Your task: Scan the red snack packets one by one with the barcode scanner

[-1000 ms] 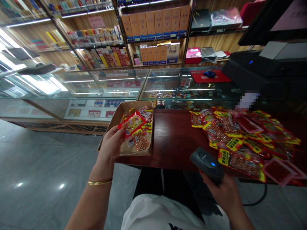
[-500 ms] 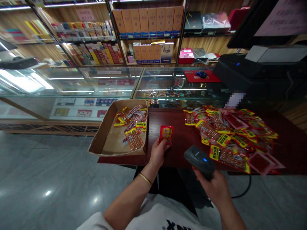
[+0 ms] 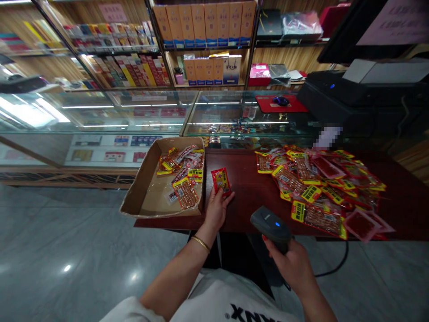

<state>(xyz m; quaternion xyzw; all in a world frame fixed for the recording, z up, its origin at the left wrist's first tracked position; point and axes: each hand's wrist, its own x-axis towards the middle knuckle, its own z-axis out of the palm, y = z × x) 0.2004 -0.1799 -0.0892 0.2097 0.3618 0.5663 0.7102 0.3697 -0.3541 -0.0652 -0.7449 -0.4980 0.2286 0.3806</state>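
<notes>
Between thumb and fingers, my left hand (image 3: pixel 216 209) pinches a small red snack packet (image 3: pixel 221 180) above the dark red tabletop (image 3: pixel 241 183), just right of a cardboard box (image 3: pixel 144 190). Inside that box lie several snack packets (image 3: pixel 184 192) with yellow and red edges. My right hand (image 3: pixel 293 264) is wrapped around the handle of a black barcode scanner (image 3: pixel 272 226), whose blue light is lit. The scanner's head points up and left, toward the packet. Right of the scanner spreads a heap of snack packets (image 3: pixel 315 217) in clear, yellow and red wrapping.
Behind the table runs a glass display counter (image 3: pixel 134 112), with a mouse (image 3: pixel 280 101) on a red mat (image 3: pixel 263 103). A black machine (image 3: pixel 362 103) and a monitor (image 3: pixel 351 31) stand at the right. The scanner's cable (image 3: pixel 338 266) hangs below the table edge.
My left hand has moved left with the red packet, closer to the box, and the packet has tilted. My right hand and the scanner have shifted slightly left.
</notes>
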